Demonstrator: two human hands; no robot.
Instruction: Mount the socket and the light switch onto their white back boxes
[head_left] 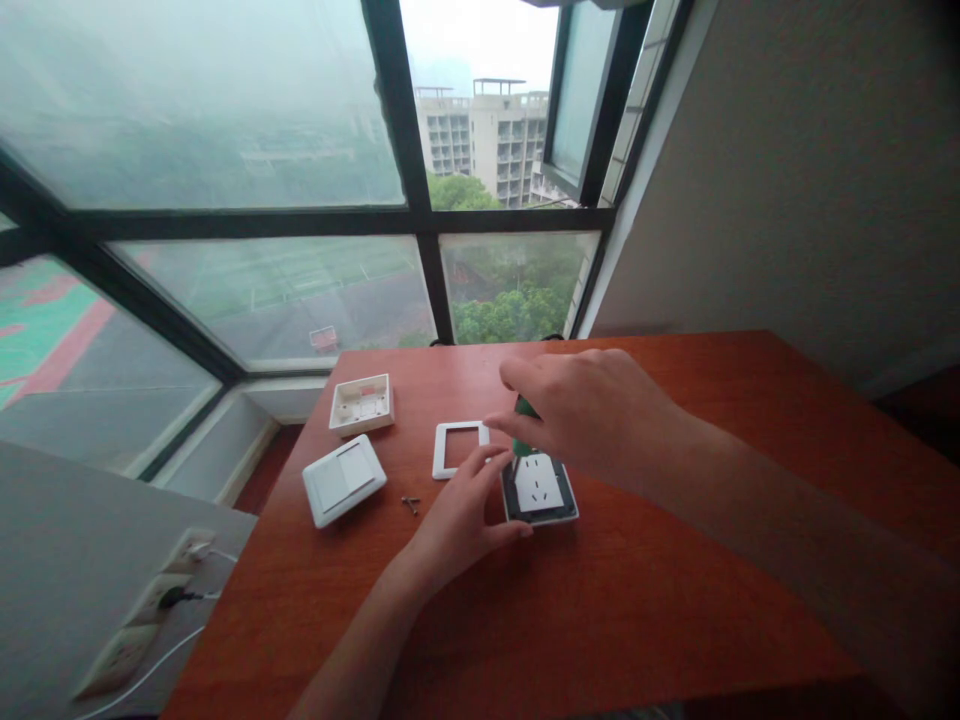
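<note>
"How does the right hand (574, 400) sit?"

"It is closed around a green-handled screwdriver (523, 446), above the upper left corner of the power socket (539, 483). The fingers hide much of the handle, and the tip's exact contact is too small to tell."

"And the left hand (463, 515)?"

"Its thumb and fingers are partly spread but clamped on the socket's left side, with the thumb at the near edge. The socket lies face up on the red-brown table (645, 600)."

"What is around them?"

"Just beyond the left fingers lies 1 white rectangular frame (440, 452), nearest the work. Farther left are loose screws (410, 504), 1 white wall switch (343, 481) and, behind it, 1 open white mounting box (361, 404). The window (277, 290) is beyond the table."
</note>
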